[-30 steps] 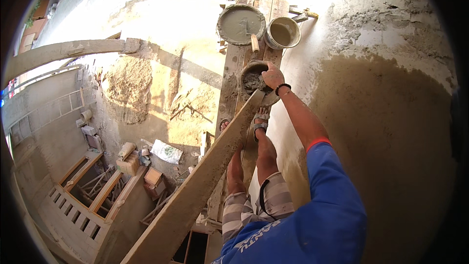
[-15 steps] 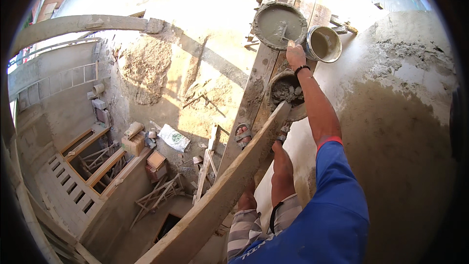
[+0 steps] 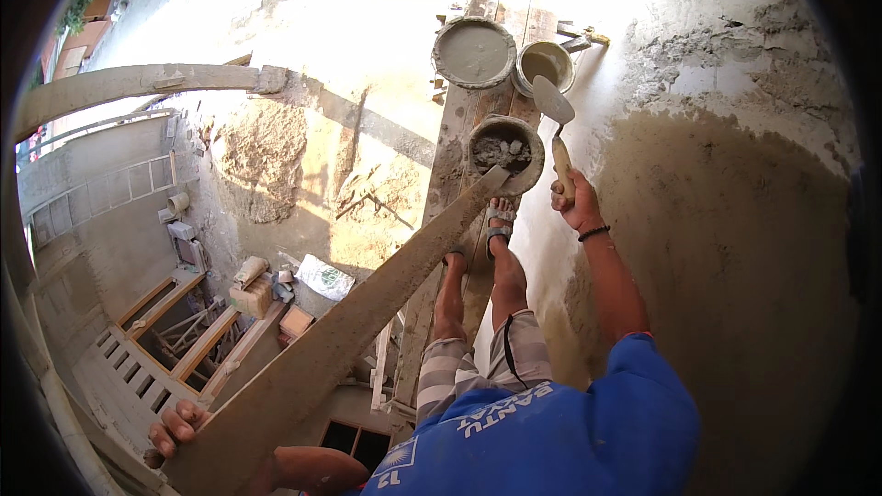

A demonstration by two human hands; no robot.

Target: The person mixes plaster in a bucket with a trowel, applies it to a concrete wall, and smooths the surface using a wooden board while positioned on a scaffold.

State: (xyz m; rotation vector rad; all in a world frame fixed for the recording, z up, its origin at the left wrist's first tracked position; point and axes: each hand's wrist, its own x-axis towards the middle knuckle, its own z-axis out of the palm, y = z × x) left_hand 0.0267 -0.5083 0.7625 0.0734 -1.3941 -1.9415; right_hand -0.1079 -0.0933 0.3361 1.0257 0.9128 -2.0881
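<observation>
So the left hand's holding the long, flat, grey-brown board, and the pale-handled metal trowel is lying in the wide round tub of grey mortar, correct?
Not quite: the trowel isn't in the tub; the head view shows it held in the right hand. The left hand does hold the board.

The person (image 3: 524, 409) is wearing a short-sleeved blue shirt (image 3: 597, 432) with white print, striped grey-and-pale shorts (image 3: 531, 349), a black bracelet (image 3: 594, 232) and grey strapped sandals (image 3: 498, 232).
</observation>
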